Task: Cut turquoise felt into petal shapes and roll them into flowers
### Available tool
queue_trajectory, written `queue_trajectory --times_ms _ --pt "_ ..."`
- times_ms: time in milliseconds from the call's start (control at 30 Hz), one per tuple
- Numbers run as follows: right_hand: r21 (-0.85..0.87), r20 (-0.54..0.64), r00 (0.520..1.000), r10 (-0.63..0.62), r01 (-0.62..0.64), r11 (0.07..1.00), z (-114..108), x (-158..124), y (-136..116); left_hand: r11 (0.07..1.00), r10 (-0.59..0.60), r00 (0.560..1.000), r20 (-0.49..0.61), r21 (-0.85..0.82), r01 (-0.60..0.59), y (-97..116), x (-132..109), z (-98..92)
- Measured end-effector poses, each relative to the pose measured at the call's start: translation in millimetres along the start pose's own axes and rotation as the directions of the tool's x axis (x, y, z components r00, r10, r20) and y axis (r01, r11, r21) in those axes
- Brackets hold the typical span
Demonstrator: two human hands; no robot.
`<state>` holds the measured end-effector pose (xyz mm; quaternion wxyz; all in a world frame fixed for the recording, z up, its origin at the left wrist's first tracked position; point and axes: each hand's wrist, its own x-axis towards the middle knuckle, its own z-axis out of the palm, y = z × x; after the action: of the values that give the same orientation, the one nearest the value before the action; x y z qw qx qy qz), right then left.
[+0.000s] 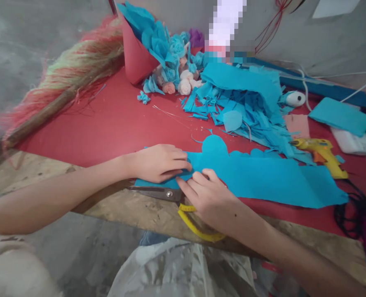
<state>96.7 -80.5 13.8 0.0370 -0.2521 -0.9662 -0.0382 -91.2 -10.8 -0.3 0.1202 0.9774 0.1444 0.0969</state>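
Observation:
A long strip of blue crepe paper (263,175) with a scalloped upper edge lies across the red sheet (109,119) near the table's front. My left hand (160,163) lies on the strip's left end with its fingers together, pressing it down. My right hand (207,196) is closed, its fingertips pinching the same end of the strip right beside the left hand. Scissors with yellow handles (170,194) lie on the table edge, partly under my right hand.
A heap of blue paper scraps (247,99) fills the middle back. A red paper cone with blue flowers (146,41) stands behind. A yellow glue gun (323,150) lies to the right, a broom (71,78) at left. Cables and folded blue paper (340,117) are at far right.

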Motion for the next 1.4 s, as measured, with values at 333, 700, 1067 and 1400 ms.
queue_trajectory --times_ms 333,700,1067,1400 --pt "0.009 -0.053 0.998 -0.028 0.029 1.0 -5.4 -2.8 4.3 1.0 0.0 1.0 -0.012 -0.001 0.0 1.1 1.2 -2.3" --pt "-0.01 0.051 0.999 0.008 -0.008 1.0 -2.5 -4.4 -2.2 1.0 0.0 1.0 -0.002 0.011 0.0 0.3 0.5 -0.3" --pt "-0.029 0.066 0.997 0.034 -0.032 0.999 -3.0 -1.8 -5.2 1.0 -0.009 1.0 0.007 -0.001 0.009 0.1 -0.8 0.7" --pt "-0.021 0.123 0.991 0.058 -0.056 0.998 -4.5 5.2 -6.9 1.0 0.0 1.0 -0.003 -0.012 0.0 0.2 0.3 0.3"
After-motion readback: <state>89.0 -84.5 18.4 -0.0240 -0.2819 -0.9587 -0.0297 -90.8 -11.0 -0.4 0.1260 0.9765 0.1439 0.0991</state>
